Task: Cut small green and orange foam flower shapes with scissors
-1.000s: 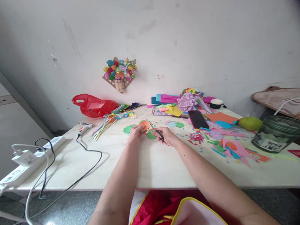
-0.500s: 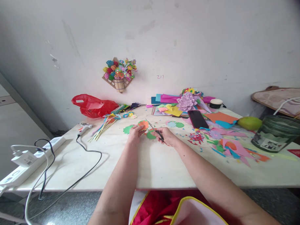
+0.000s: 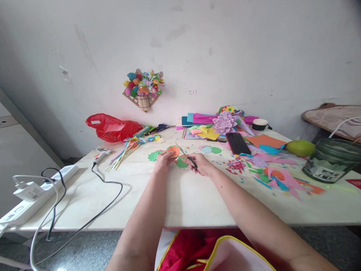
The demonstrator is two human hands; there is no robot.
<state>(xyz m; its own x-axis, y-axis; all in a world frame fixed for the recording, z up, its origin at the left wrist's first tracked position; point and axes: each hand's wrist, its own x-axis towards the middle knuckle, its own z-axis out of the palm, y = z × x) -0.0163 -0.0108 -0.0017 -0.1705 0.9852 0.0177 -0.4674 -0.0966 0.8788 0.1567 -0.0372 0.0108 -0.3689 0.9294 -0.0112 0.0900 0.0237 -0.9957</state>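
Observation:
My left hand (image 3: 163,161) is closed on an orange paper circle (image 3: 173,151), pinching its near left edge. In my right hand (image 3: 199,163) is a pair of scissors (image 3: 185,154), fingers wrapped round the dark handles. The blades point up and left, right beside the orange circle's edge; whether they touch it I cannot tell. Below the blades, on the table, lies a green circle (image 3: 182,162). A green scalloped piece (image 3: 154,156) lies just left of my left hand. Farther right are a light blue scalloped piece (image 3: 206,149) and another green circle (image 3: 216,150).
Paper scraps (image 3: 284,177) and a phone (image 3: 238,143) lie to the right, near a glass jar (image 3: 328,162) and a yellow-green fruit (image 3: 300,148). On the left are a glue gun (image 3: 102,155), its cable, and a power strip (image 3: 59,183). A red bag (image 3: 115,128) sits at the back.
The orange circle and the scissors have shifted very slightly to the right. My hands otherwise keep nearly the same place and grip.

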